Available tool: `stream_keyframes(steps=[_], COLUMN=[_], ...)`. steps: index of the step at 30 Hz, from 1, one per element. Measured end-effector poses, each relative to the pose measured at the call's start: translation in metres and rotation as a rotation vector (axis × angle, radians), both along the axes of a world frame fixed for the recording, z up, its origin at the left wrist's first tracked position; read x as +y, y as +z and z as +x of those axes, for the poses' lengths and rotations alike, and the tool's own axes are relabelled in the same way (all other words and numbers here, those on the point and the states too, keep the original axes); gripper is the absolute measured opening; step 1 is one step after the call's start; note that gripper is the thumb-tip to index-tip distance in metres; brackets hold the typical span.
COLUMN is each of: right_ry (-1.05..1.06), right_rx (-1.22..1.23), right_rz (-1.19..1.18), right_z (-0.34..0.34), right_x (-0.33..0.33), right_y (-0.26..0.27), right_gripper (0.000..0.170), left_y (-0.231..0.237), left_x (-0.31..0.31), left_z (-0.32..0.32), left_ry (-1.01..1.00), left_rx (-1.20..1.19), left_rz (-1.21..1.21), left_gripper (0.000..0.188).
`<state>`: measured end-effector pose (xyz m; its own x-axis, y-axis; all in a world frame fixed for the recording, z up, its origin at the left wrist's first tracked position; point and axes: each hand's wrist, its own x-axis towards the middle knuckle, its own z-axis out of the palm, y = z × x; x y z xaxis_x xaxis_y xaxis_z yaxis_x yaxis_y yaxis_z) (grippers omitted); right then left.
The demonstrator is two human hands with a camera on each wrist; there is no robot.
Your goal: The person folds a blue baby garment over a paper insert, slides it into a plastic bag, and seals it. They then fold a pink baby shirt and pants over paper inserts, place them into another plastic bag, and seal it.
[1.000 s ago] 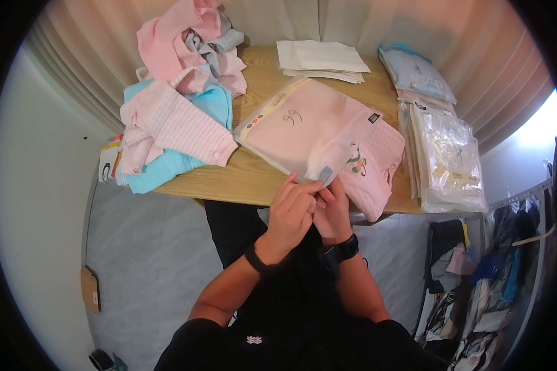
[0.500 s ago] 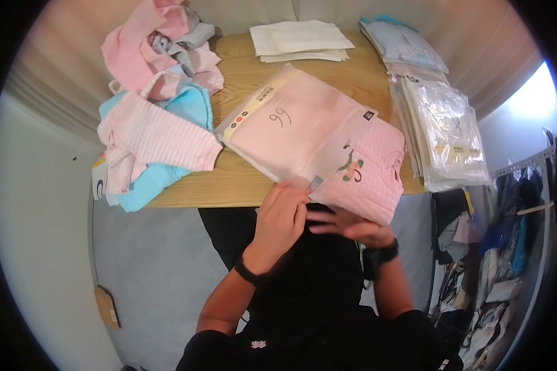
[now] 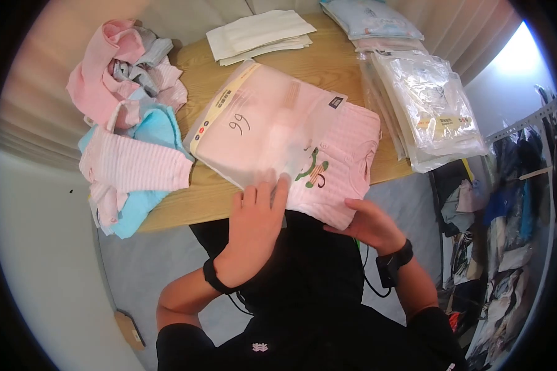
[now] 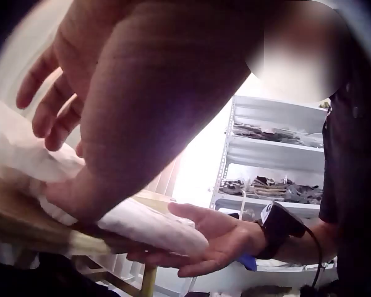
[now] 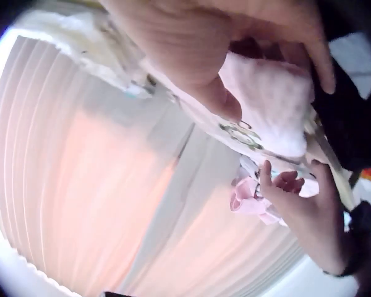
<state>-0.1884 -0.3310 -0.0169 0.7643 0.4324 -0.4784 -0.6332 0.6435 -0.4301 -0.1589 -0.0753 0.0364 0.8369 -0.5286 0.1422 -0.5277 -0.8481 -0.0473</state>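
Note:
A pink knit top (image 3: 334,179) with a green appliqué lies folded, partly inside a frosted zip bag (image 3: 226,80) marked with handwriting like "66". Toward the right, its neckline end sticks out of the bag. My left hand (image 3: 254,216) rests near the bag's front edge, fingers extended over the plastic. At the top's near right corner, my right hand (image 3: 377,229) grips it, thumb above and fingers underneath. The left wrist view shows that right hand (image 4: 222,244) cupped around the end of the top.
Loose pink and grey clothes (image 3: 102,80) are heaped at the left over a light blue cloth (image 3: 158,133). White sheets (image 3: 260,37) lie at the back. Bagged garments (image 3: 427,105) are stacked at the right edge of the wooden table (image 3: 195,207). A rack of packed clothes (image 3: 513,210) stands right.
The right hand has left the bag's front corner near the left hand and moved right to the top's corner. The left hand's fingers have spread onto the bag. The head view has shifted.

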Motion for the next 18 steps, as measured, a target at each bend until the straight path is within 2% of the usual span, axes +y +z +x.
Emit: stream_keyframes(steps=[2, 6, 9, 12, 15, 18], right_ry=[0.028, 0.092, -0.006, -0.199, -0.266, -0.198], right_rx=[0.009, 0.02, -0.032, 0.081, 0.124, -0.142], right_rz=[0.036, 0.111, 0.048, 0.058, 0.13, 0.043], right_z=[-0.003, 0.004, 0.005, -0.004, -0.01, -0.017], right_x=[0.02, 0.048, 0.059, 0.074, 0.085, 0.095], right_y=[-0.005, -0.017, -0.007, -0.001, 0.004, -0.004], right_gripper=[0.056, 0.054, 0.051, 0.042, 0.032, 0.031], left_y=[-0.006, -0.024, -0.018, -0.013, -0.012, -0.015], left_x=[0.01, 0.022, 0.025, 0.026, 0.022, 0.016], left_z=[-0.007, -0.009, -0.012, -0.013, -0.016, -0.017], left_ry=[0.045, -0.007, -0.095, -0.195, -0.307, -0.378], left_rx=[-0.038, -0.076, -0.133, -0.148, -0.117, -0.054], left_rz=[0.047, -0.082, -0.132, -0.176, -0.256, -0.332], left_gripper=[0.057, 0.061, 0.06, 0.06, 0.06, 0.059])
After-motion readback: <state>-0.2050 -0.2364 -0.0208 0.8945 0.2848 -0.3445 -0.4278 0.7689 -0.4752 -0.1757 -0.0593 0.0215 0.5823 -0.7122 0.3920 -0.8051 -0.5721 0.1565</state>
